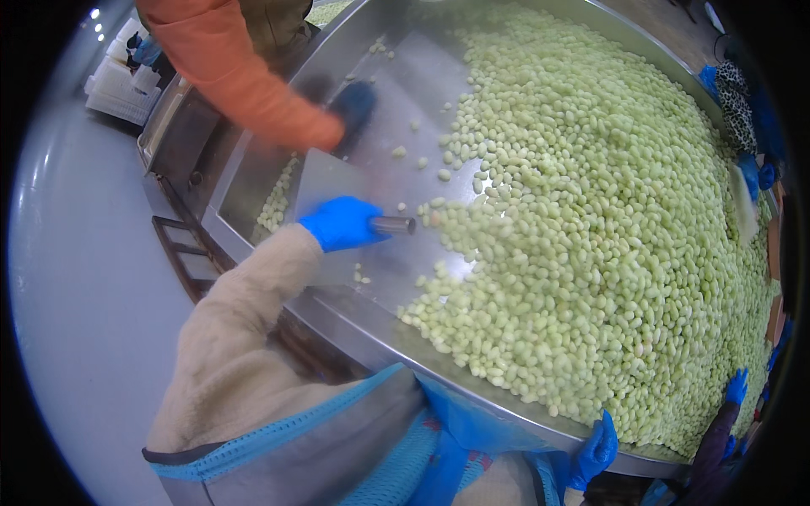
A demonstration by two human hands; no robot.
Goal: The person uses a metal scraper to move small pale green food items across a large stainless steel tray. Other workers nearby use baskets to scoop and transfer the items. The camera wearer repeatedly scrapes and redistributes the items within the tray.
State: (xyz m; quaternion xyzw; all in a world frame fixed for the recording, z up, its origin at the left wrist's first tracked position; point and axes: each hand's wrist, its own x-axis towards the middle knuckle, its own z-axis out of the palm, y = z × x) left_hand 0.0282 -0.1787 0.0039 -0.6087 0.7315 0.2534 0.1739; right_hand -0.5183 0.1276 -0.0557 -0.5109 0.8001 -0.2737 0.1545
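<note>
My left hand (345,224), in a blue glove, grips a metal tube handle (395,225) fitted to a flat translucent blade (326,179). The blade stands over the bare side of a large stainless-steel tray (389,148). A broad heap of pale green oval fruits, apparently grapes (588,253), covers the tray's right side. More of them lie in a strip (276,202) left of the blade, and a few are scattered near it. My right hand (595,450), also in a blue glove, is at the tray's near rim, low in view; whether it holds anything is unclear.
Across from me, a co-worker's orange sleeve (253,82) and blurred dark glove (354,111) reach into the tray. Another person's gloved hand (736,387) is over the fruit at right. White crates (123,95) are stacked upper left; a brown metal frame (180,250) stands beside the tray.
</note>
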